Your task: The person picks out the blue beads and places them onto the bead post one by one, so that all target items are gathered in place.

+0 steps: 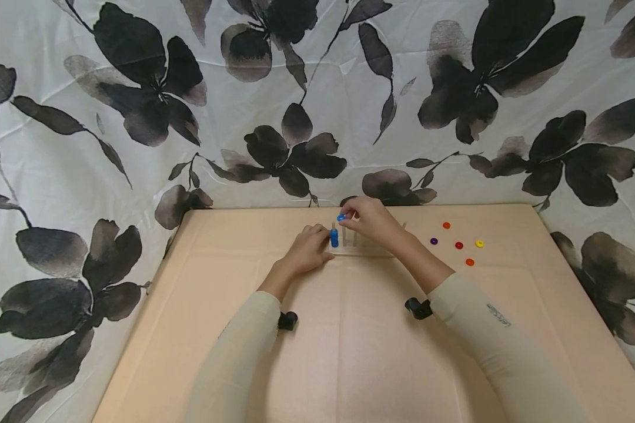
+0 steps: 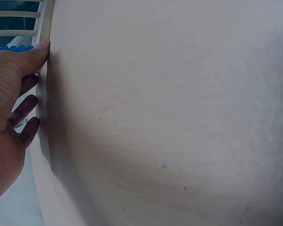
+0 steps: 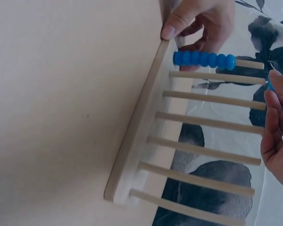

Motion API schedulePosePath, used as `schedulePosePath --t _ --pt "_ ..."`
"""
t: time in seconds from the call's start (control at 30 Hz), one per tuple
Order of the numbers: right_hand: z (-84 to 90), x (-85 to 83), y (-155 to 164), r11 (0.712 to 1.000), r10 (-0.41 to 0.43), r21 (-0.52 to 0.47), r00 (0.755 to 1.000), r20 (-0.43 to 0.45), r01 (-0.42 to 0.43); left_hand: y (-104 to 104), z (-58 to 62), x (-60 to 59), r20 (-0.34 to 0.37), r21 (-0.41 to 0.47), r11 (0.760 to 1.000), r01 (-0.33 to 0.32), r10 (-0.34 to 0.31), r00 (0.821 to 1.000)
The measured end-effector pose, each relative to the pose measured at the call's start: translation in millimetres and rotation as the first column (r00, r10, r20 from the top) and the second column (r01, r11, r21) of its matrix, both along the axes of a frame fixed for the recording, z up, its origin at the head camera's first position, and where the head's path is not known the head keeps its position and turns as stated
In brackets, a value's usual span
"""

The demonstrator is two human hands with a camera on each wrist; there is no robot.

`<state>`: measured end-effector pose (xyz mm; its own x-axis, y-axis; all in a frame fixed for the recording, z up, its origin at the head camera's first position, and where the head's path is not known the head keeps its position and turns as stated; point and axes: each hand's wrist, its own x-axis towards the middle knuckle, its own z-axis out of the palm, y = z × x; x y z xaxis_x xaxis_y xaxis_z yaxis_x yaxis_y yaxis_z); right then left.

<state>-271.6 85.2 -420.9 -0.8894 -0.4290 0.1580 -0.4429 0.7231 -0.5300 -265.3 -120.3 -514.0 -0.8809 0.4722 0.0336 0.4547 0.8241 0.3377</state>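
A wooden peg board [image 1: 361, 251] with several upright pegs stands at the far middle of the beige table [image 1: 349, 352]. Several blue rings [image 1: 334, 238] are stacked on its leftmost peg. My left hand [image 1: 317, 241] grips the board's left end, thumb on the base edge [image 2: 43, 47] and fingers curled behind. My right hand [image 1: 346, 216] pinches one blue ring [image 1: 341, 217] just above the pegs beside the stack. The right wrist view shows the base [image 3: 137, 136], the blue stack [image 3: 203, 60] and the pinched ring [image 3: 270, 84] at my fingertips.
Loose rings lie on the table to the right of the board: orange [image 1: 446, 225], purple [image 1: 434, 241], red [image 1: 458, 245], yellow [image 1: 479, 243] and another orange [image 1: 470, 262]. A flower-print cloth [image 1: 137, 117] hangs behind and around the table.
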Motion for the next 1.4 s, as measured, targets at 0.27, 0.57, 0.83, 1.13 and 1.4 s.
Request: schedulePosePath --t 0.27,0.57,0.83,1.13,1.4 --pt "-4.7 -0.9 -11 1.0 0.028 0.015 0.998 -0.058 -0.027 0 0.7 0.6 0.015 -0.001 1.0 0.002 -0.002 1.0" --pt "-10.9 -3.2 -15 0.997 0.041 0.069 0.997 -0.066 -0.036 2 0.2 -2.6 0.012 0.001 1.0 0.002 -0.002 1.0" --pt "-13.0 -11.1 -12 0.996 0.045 0.08 0.997 -0.068 -0.039 5 -0.5 -8.4 -0.001 -0.004 1.0 -0.017 0.017 1.0" --pt "-13.4 -15.6 -10 0.995 0.043 0.088 0.997 -0.07 -0.037 5 -0.3 -11.7 -0.01 -0.001 1.0 -0.014 0.014 1.0" --pt "-10.7 -14.9 -4 0.998 0.027 0.063 0.998 -0.055 -0.023 5 -1.2 -13.6 0.005 0.007 1.0 -0.02 0.019 1.0"
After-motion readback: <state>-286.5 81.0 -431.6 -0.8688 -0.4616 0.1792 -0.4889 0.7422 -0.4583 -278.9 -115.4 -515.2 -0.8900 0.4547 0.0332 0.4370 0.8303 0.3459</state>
